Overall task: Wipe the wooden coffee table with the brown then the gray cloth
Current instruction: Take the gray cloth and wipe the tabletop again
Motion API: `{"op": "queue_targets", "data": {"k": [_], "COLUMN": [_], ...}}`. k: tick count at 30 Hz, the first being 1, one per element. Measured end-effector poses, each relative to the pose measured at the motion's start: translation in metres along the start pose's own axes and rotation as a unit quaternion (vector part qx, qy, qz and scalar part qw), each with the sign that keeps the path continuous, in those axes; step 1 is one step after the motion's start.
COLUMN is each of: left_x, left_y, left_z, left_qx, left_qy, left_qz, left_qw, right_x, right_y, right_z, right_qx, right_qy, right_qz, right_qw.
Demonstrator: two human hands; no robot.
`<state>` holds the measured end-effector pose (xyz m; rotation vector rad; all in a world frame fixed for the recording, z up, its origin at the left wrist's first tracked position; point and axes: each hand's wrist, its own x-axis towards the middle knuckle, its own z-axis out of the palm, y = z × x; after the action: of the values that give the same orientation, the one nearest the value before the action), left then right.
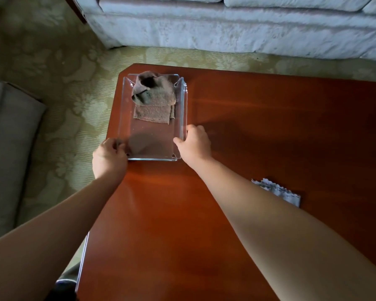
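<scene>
I had both hands on the clear tray (183, 101) — my left hand (109, 157) pinching its near-left corner, my right hand (194, 144) clamped over its right wall. The brown cloth (153, 98) lay crumpled in the tray's far end. The gray cloth (278, 192) rested on the wooden coffee table (269, 131) — beside my right forearm.

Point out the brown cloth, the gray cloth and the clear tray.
brown cloth (153, 101), head view, on its bunched middle.
gray cloth (279, 190), head view, on its visible strip.
clear tray (183, 101), head view, on its right wall.
</scene>
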<state>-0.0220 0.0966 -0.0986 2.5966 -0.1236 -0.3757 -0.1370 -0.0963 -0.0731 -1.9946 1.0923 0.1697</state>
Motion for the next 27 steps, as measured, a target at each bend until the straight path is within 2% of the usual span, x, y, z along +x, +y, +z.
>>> {"op": "queue_targets", "data": {"k": [2,5,8,10,11,13,15,17,21,24,27], "left_x": [-0.011,-0.052,-0.105,-0.140,-0.155,-0.180,-0.193,-0.197,-0.194,-0.188,-0.185], "left_y": [0.006,0.024,0.036,0.039,0.040,0.041,0.043,0.045,0.050,0.051,0.064], "left_z": [0.005,0.012,0.031,0.053,0.065,0.088,0.104,0.113,0.114,0.114,0.124], "left_qx": [0.003,0.050,0.102,0.107,0.112,0.120,0.120,0.113,0.085,0.105,0.132], "left_qy": [0.036,0.113,0.069,0.023,0.001,-0.031,-0.040,-0.030,-0.011,-0.002,-0.004], "left_qz": [0.009,0.087,0.232,0.317,0.338,0.316,0.246,0.210,0.191,0.203,0.233], "left_qw": [0.999,0.989,0.965,0.942,0.934,0.941,0.961,0.971,0.978,0.973,0.963], "right_x": [-0.007,-0.037,-0.078,-0.109,-0.126,-0.152,-0.162,-0.153,-0.108,-0.065,-0.035], "right_y": [0.012,0.056,0.133,0.190,0.216,0.254,0.269,0.252,0.193,0.167,0.172], "right_z": [-0.008,-0.031,-0.060,-0.074,-0.077,-0.072,-0.054,-0.038,-0.012,-0.013,-0.033], "right_qx": [-0.006,-0.041,-0.139,-0.191,-0.224,-0.308,-0.354,-0.346,-0.297,-0.286,-0.304], "right_qy": [0.010,0.069,0.172,0.184,0.162,0.087,0.054,0.062,0.101,0.119,0.116], "right_qz": [-0.028,-0.086,-0.136,-0.104,-0.087,-0.093,-0.113,-0.112,-0.155,-0.184,-0.200], "right_qw": [1.000,0.993,0.966,0.959,0.957,0.943,0.927,0.930,0.937,0.933,0.924]}}
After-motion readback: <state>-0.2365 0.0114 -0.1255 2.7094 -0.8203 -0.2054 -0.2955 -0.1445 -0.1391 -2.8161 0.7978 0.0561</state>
